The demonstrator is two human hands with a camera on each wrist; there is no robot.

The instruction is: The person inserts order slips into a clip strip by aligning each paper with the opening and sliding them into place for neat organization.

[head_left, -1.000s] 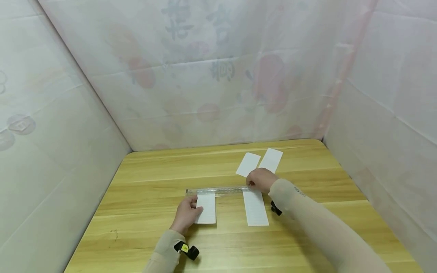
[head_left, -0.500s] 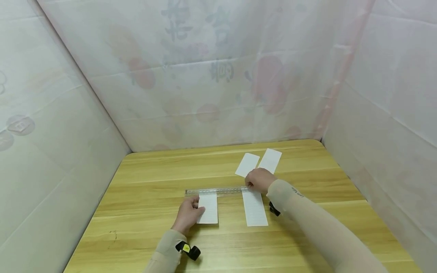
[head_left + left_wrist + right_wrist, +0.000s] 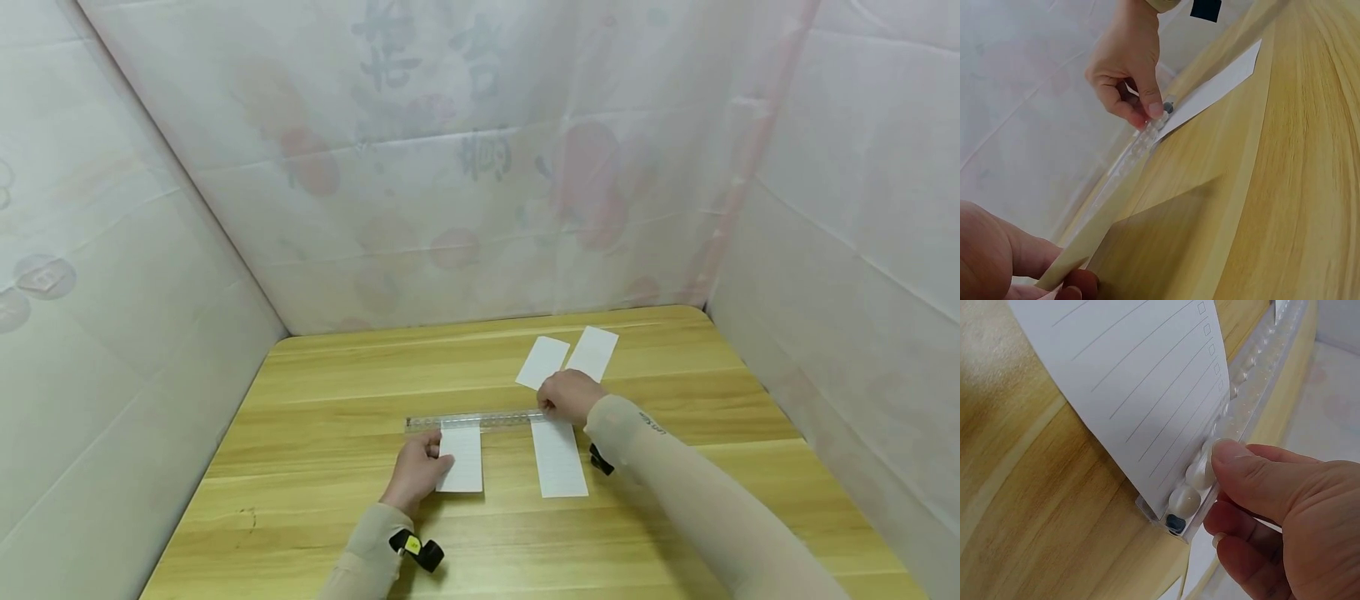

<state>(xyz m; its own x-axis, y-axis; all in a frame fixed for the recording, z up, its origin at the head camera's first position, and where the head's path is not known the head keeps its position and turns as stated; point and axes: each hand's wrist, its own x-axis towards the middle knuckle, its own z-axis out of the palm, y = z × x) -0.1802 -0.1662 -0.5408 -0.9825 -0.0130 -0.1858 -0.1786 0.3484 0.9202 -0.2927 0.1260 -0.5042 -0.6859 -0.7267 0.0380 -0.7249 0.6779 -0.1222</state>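
Observation:
A clear plastic ticket rail lies across the table; in the right wrist view, round clear balls line its inside, with a dark plug at the end. My right hand pinches this right end between thumb and fingers. A lined paper slip with checkboxes has its top edge in the rail there. My left hand pinches the left edge of another lined slip, whose top meets the rail near its left end. In the left wrist view that slip stands tilted off the table.
Two more white slips, the left one and the right one, lie behind my right hand, partly covered by it. Wood-grain table surrounds everything. Pale printed curtains stand at the back and both sides.
My left hand and its slip have slid slightly to the right along the rail, narrowing the gap to the other slip. The right hand stays at the rail's right end.

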